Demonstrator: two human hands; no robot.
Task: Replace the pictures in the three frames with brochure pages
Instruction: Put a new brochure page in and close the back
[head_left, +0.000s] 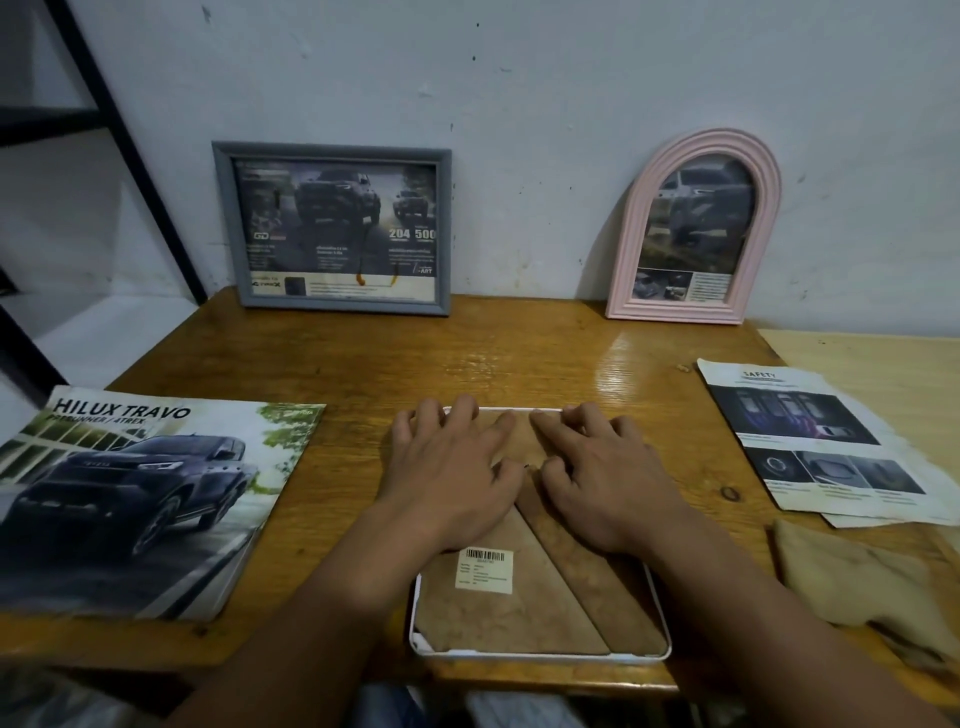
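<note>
A white-rimmed frame (540, 657) lies face down at the table's front middle, its brown backing board with a barcode sticker (484, 569) facing up. My left hand (451, 470) and my right hand (605, 478) rest on the backing's upper half, fingers spread, thumbs nearly touching at the centre. A grey rectangular frame (332, 228) leans on the wall at back left, showing a truck brochure page. A pink arched frame (696, 228) leans at back right with a truck page too. The Hilux Travo brochure (140, 499) lies at left. Loose brochure pages (821, 441) lie at right.
A crumpled beige cloth (862, 582) sits at the front right. The wooden table (519, 353) ends at the white wall behind. A black metal shelf leg (130, 150) slants at the far left. A lighter board (883, 364) adjoins the table on the right.
</note>
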